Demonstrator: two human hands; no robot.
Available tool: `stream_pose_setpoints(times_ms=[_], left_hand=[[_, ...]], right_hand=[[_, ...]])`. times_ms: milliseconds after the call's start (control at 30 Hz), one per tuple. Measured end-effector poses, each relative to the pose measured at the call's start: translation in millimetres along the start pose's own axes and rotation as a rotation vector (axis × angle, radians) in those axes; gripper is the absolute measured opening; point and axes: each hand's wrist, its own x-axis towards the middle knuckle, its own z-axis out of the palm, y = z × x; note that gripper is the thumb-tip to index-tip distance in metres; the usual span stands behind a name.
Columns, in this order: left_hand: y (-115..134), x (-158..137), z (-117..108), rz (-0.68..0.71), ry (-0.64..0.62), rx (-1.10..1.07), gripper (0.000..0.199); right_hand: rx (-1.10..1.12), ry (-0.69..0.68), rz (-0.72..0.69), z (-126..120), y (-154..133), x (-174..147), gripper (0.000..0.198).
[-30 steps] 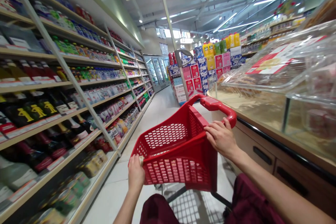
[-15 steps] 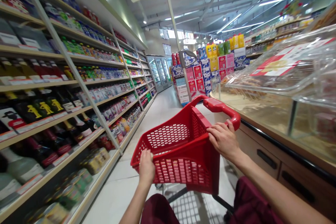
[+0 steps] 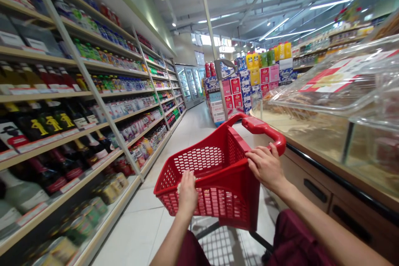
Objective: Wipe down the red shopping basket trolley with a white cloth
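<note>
A red plastic shopping cart (image 3: pixel 215 183) with holed sides stands sideways in front of me. My right hand (image 3: pixel 266 166) is closed over the top rim at the handle end, just below the red handle (image 3: pixel 264 129). My left hand (image 3: pixel 188 193) is in front of the cart's near side, its fingertips at the rim. Its fingers are curled together, and a bit of something whitish shows at their edges; what it is I cannot make out. The part of the basket's inside that I can see shows no goods.
Shelves of bottles and cans (image 3: pixel 118 79) run along the left. On the right is a display counter (image 3: pixel 311 153) with clear plastic packs (image 3: pixel 336 79), close to the cart. Ahead stand stacked drink cartons (image 3: pixel 233 91) by a pole, with glass-door coolers (image 3: pixel 188 83) beyond.
My left hand has shifted right along the near side of the cart and up slightly. My right hand keeps its place on the rim. The view has barely moved.
</note>
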Motion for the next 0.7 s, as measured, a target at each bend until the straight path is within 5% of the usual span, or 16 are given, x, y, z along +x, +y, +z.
stream_pose_setpoints(times_ms=[133,333,567,700], left_hand=[[27,2,16,0.142,-0.054,-0.059,0.050],[-30,1,-14,-0.030,0.062,0.003,0.045],[19,-1,11,0.133,-0.028,-0.031,0.044],[-25,1,-22,-0.017,0.037,0.052,0.038]], right_hand=[[-0.004,-0.019,-0.013,-2,3,0,0.022],[-0.024,-0.033,-0.001,-2,0,0,0.023],[-0.006,-0.035,-0.012,-4,2,0,0.024],[-0.008,-0.034,-0.032,-6,3,0,0.023]])
